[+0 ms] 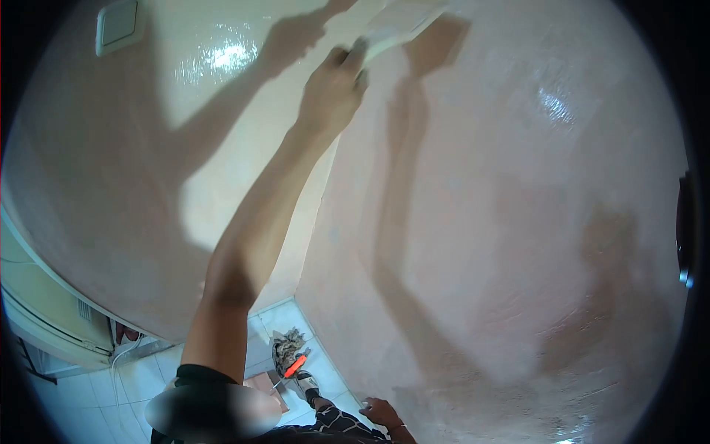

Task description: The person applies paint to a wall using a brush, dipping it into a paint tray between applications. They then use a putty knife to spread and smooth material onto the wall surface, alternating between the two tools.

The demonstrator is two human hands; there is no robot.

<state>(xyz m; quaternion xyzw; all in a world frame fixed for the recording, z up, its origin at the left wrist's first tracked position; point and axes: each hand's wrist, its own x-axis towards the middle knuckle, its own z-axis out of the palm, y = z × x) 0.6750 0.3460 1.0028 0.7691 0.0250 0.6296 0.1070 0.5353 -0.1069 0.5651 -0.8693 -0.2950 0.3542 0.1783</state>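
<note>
My left hand (333, 92) reaches up to the corner where two plastered walls meet. Its fingers are closed round a wide, flat, pale-headed tool (407, 22), held close to the wall; I cannot make out whether it is a brush or a scraper. The left wall (133, 177) has a wet shine near the corner. Low at the bottom of the view, my right hand (381, 412) hangs beside the pinkish right wall (458, 259). Its fingers are loosely bent and apart, with nothing visible in them.
On the white tiled floor (151, 377) lie a crumpled grey rag (287, 346), an orange-handled tool (295, 366) and a pinkish slab (266, 385). A light switch (118, 26) sits at upper left. A white cable (113, 377) runs along the lower left. Arm shadows cross both walls.
</note>
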